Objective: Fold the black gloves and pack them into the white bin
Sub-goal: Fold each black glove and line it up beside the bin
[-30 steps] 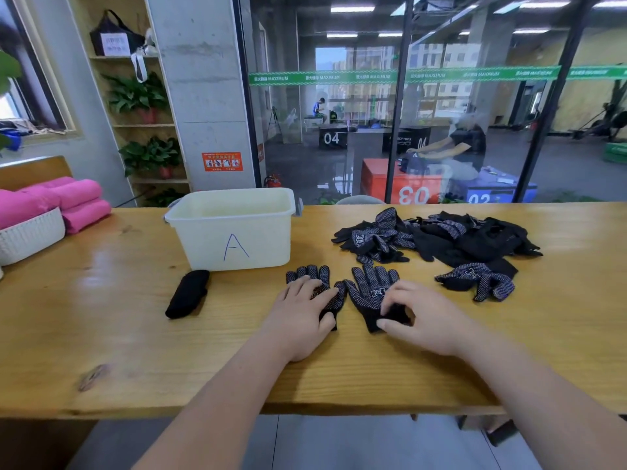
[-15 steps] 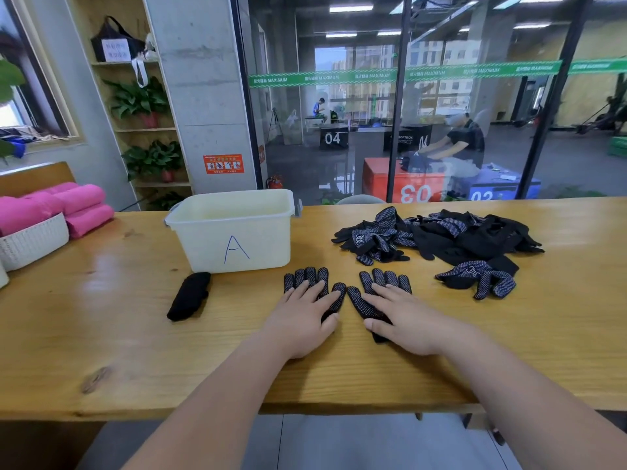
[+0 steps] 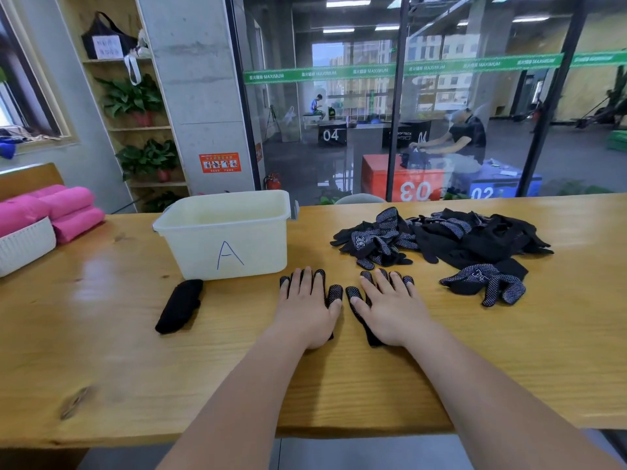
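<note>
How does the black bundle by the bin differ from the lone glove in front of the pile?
The black bundle is folded compact, no fingers showing; the lone glove lies open, fingers splayed. The bundle looks plain black; the glove shows white dots and a logo. Both rest on the table, outside the white bin.

2 black gloves with white grip dots lie flat, side by side, under my palms: the left glove (image 3: 335,293) under my left hand (image 3: 307,310), the right glove (image 3: 354,295) under my right hand (image 3: 390,310). Their fingertips point away from me. A folded glove bundle (image 3: 179,305) lies well left of my left hand. The white bin (image 3: 230,239), marked A, stands open beyond that hand. A loose glove pile (image 3: 475,239) sits beyond my right hand, and 1 stray glove (image 3: 488,281) lies near it on the right.
</note>
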